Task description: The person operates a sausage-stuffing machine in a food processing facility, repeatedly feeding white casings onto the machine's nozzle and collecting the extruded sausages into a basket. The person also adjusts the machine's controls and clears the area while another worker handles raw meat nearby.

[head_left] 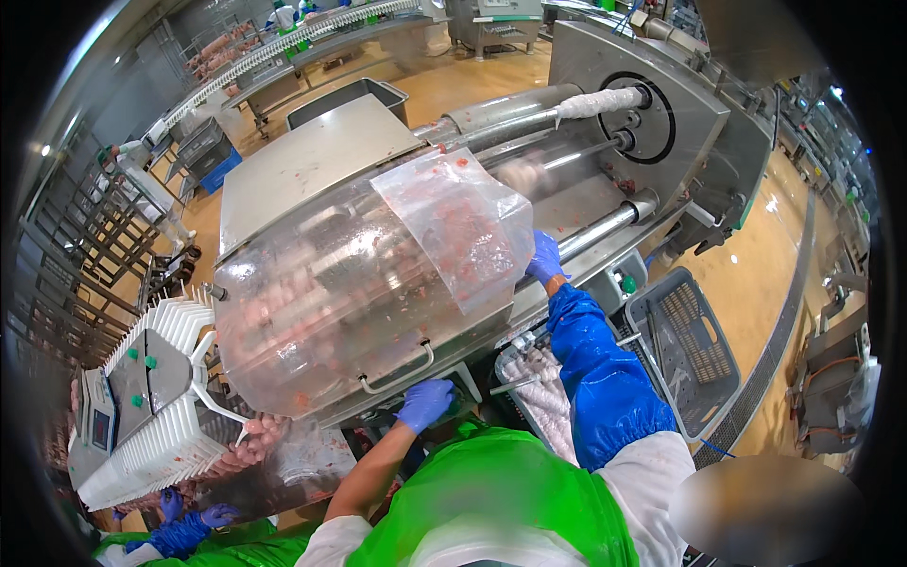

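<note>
Both my hands wear purple gloves, and a blue sleeve covers my right forearm. My right hand (545, 257) is at the right edge of the machine's clear cover (302, 274), its fingers together; what they grip is hidden. A clear plastic sheet (463, 227) with reddish meat smears drapes over that cover beside it. My left hand (425, 404) lies over the machine's front below a metal handle (397, 371), fingers stretched out, next to a green part. Pale sausages (283, 331) show blurred through the cover. A white gathered casing (605, 101) sits on a tube at the far right.
A conveyor with white hooks (170, 454) carries linked sausages at left, and a co-worker's gloved hand (219, 515) is near it. A bin of pale casings (539, 378) stands below my right arm, beside a grey basket (690, 345). Metal rods (605, 227) run along the machine.
</note>
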`<state>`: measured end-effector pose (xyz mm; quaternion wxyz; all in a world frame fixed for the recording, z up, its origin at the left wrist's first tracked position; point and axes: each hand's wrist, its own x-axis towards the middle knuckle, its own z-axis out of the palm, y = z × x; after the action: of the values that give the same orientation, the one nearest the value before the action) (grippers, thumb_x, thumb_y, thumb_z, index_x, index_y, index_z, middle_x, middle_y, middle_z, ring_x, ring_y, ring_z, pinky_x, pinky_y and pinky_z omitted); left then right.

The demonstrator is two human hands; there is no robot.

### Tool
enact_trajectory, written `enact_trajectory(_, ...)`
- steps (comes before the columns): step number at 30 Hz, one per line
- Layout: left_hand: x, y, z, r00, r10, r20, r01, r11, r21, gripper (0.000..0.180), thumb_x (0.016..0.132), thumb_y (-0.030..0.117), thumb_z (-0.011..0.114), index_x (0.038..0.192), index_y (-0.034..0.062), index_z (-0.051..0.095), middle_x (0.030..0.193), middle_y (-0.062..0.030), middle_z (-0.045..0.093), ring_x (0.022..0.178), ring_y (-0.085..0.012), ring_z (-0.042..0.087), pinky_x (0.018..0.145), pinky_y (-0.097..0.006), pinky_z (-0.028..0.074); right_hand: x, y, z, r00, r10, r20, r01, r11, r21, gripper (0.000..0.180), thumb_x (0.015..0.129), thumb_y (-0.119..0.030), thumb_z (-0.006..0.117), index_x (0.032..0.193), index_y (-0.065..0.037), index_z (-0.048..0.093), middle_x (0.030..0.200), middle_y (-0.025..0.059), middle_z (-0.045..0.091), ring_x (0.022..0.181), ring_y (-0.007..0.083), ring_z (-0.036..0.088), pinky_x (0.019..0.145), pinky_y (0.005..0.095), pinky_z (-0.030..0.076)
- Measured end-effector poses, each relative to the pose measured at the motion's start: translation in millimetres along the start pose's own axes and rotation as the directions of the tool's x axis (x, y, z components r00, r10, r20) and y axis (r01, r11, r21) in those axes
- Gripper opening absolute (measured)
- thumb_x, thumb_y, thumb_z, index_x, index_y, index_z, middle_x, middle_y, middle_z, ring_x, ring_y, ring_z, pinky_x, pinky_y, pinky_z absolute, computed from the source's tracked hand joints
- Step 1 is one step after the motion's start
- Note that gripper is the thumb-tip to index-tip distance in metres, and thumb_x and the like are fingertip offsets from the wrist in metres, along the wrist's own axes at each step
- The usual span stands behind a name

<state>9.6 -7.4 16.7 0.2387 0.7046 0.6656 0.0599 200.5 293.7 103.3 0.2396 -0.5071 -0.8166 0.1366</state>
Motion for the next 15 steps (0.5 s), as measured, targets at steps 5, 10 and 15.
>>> enact_trajectory(5,10,0,14,0.999,0.035,0.008,-0.035,0.999,0.035,0.021,0.078,0.028,0.052,0.081,0.0116,0.066,0.08,-0.0175,0.063,0.075,-0.0367,0.061,0.063,-0.049,0.047,0,43,18,0.996,-0.055,-0.064,0.053,0.998,-0.03,0.033,0.076,-0.035,0.06,0.093,-0.008,0.067,0.093,0.0184,0.065,0.088,0.0359,0.061,0.076,0.0454,0.046)
enact_trajectory(10,-6,7,-4,0.999,0.0,-0.049,0.001,1.0,0.023,0.02,0.073,0.025,0.055,0.081,0.0117,0.068,0.08,-0.0173,0.063,0.073,-0.0368,0.062,0.061,-0.048,0.048,25,81,40,0.999,0.035,0.031,-0.031,0.993,-0.114,0.031,0.08,-0.031,0.056,0.096,-0.007,0.067,0.095,0.0171,0.065,0.09,0.0353,0.06,0.078,0.0436,0.046)
enact_trajectory(15,-1,3,1,0.998,-0.008,-0.069,0.007,1.0,-0.013,0.019,0.071,0.022,0.057,0.078,0.0092,0.068,0.079,-0.0182,0.064,0.07,-0.0373,0.062,0.059,-0.047,0.049,33,119,67,0.993,-0.04,-0.107,0.038,0.999,-0.02,0.029,0.082,-0.029,0.054,0.093,-0.006,0.067,0.088,0.0159,0.066,0.084,0.0333,0.062,0.072,0.0429,0.048)
